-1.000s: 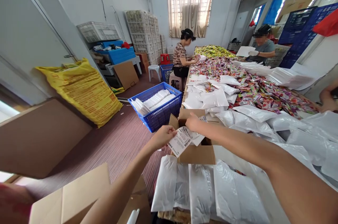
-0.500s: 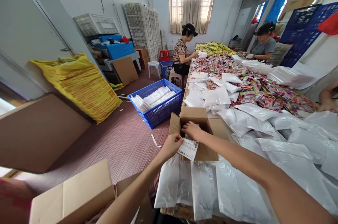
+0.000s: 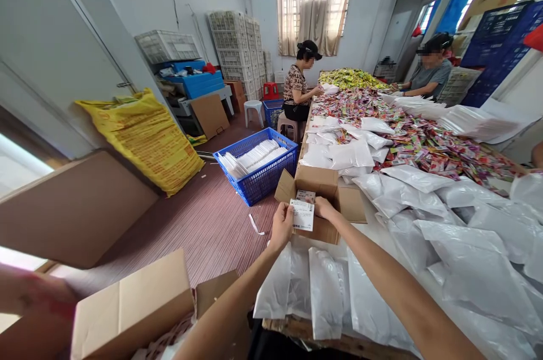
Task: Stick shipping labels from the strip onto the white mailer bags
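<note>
A white printed shipping label (image 3: 302,214) is pinched between my left hand (image 3: 281,225) on its left edge and my right hand (image 3: 324,208) on its right edge. Both hands hold it just in front of a small open cardboard box (image 3: 320,185) at the table's near corner. More labels lie inside that box. White plastic mailer bags (image 3: 326,295) hang over the table edge right below my hands.
The long table (image 3: 339,343) carries heaps of white bags and colourful candy packets (image 3: 424,145). Two people sit at its far end. A blue basket of white bags (image 3: 258,165) and an open carton (image 3: 131,306) stand on the floor at the left.
My right hand came out of the small box and closed on the label's right edge. The label now stands upright in front of the box instead of hanging from my left hand.
</note>
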A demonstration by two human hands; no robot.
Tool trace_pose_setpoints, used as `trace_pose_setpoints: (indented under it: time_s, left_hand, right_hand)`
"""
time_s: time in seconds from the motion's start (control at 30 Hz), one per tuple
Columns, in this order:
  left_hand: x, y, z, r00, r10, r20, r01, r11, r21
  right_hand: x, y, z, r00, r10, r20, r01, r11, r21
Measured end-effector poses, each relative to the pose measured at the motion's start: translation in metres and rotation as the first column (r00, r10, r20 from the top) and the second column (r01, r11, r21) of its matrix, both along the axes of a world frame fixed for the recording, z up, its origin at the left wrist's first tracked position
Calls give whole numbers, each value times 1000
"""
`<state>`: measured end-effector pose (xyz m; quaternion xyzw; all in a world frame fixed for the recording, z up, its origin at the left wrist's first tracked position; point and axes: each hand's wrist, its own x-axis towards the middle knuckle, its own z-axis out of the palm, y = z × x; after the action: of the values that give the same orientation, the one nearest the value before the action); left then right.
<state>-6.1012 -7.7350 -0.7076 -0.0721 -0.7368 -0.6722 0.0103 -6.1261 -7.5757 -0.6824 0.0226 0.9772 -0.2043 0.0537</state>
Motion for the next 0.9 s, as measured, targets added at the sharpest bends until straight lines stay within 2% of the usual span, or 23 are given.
trace_pose_setpoints:
  time_s: [0.1, 0.17, 0.27, 0.37, 0.47, 0.57, 0.67, 0.8, 0.9]
  left_hand:
    - [3, -6, 3, 1000, -15, -16, 15, 1000, 5]
    - [5, -10, 5, 999, -31, -9, 31, 999, 27]
    - [6, -18, 9, 1000, -22, -1, 22, 997, 74]
    - [7, -25, 19, 1000, -3, 11, 2, 992, 128]
    - [6, -29, 30, 999, -18, 39, 10, 980, 197]
    - [0, -30, 43, 996, -46, 71, 25, 960, 278]
    - [-11, -28, 55, 994, -62, 89, 27, 934, 357]
    - [-29, -23, 69, 994, -42, 97, -6, 892, 453]
    - [-47, -14, 76, 994, -17, 104, -38, 858, 513]
  right_hand:
    - [31, 11, 6, 997, 27, -71, -22, 997, 70]
    - [56, 17, 1, 992, 77, -96, -67, 993, 95]
    - [87, 24, -20, 972, 149, -181, -108, 970, 219]
    - [103, 26, -44, 910, 236, -342, -104, 927, 361]
    - [111, 25, -54, 848, 264, -459, -95, 929, 359]
    - [115, 23, -45, 822, 260, -507, -130, 952, 278]
    - [108, 27, -25, 849, 229, -476, -166, 971, 172]
    - [75, 41, 2, 927, 152, -342, -104, 982, 157]
    - [47, 49, 12, 943, 86, -323, -27, 983, 182]
